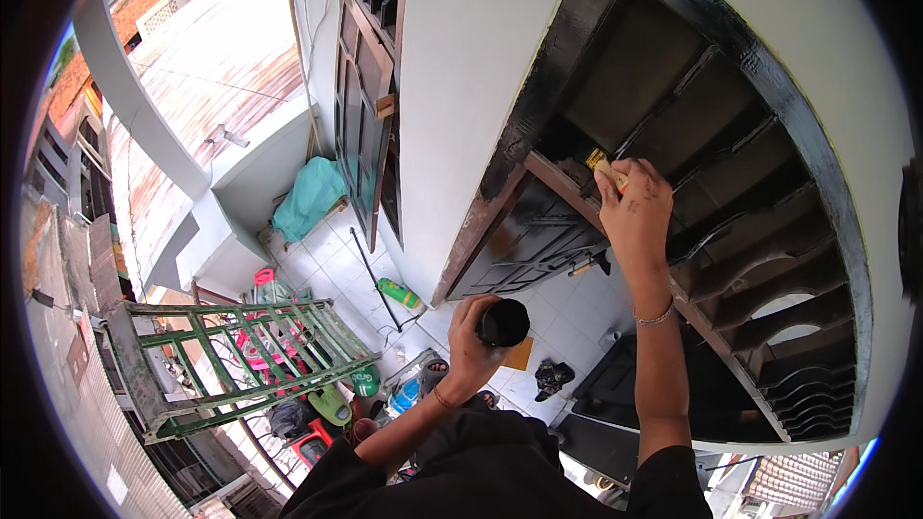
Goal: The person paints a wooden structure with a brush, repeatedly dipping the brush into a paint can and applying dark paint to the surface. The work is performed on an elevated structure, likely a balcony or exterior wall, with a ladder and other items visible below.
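My right hand is raised and closed round the light wooden handle of a paintbrush. The brush's yellow-marked end reaches into a corner of the dark slatted wooden frame above a doorway, close to its brown lower bar. Its bristles are hard to make out against the dark wood. Lower down, in front of my body, my left hand grips a small cup whose round opening looks black inside. Parts of the frame are glossy black; the lower bar and doorpost remain brown.
A green metal ladder stands at the left, with buckets and clutter beneath it. Below are white floor tiles, a green bottle and a teal cloth cover. A dark door stands under the frame, and a window shutter juts outward.
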Demonstrator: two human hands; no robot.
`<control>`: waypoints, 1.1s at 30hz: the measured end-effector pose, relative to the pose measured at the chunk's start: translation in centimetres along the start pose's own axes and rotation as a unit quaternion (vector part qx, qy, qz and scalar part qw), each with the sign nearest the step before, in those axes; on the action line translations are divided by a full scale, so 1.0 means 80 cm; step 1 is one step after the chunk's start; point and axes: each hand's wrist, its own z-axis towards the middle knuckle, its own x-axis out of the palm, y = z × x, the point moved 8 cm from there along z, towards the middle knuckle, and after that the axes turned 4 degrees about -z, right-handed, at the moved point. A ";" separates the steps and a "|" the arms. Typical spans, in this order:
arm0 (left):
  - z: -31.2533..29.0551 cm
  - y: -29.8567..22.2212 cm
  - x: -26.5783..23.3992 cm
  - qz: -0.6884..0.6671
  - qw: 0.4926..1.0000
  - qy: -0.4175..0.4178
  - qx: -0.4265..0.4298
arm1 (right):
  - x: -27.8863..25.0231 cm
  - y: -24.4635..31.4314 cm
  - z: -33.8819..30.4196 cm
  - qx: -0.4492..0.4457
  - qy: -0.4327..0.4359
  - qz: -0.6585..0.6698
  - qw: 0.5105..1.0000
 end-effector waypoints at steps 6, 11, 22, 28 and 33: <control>0.000 -0.007 0.018 -0.012 1.000 0.005 -0.002 | 0.004 -0.003 -0.002 -0.025 -0.036 0.023 0.999; -0.007 -0.013 0.017 0.002 1.000 0.012 -0.002 | 0.045 -0.005 -0.028 -0.069 -0.032 -0.055 0.996; 0.006 -0.024 0.022 0.032 0.999 0.002 -0.005 | 0.066 0.017 -0.021 -0.041 0.072 -0.076 0.994; 0.002 -0.012 0.042 0.013 1.000 0.020 0.004 | 0.075 -0.041 0.024 -0.026 0.057 -0.075 0.995; 0.001 0.002 0.032 0.007 1.000 0.016 0.020 | 0.043 -0.026 0.040 -0.015 0.061 0.014 0.998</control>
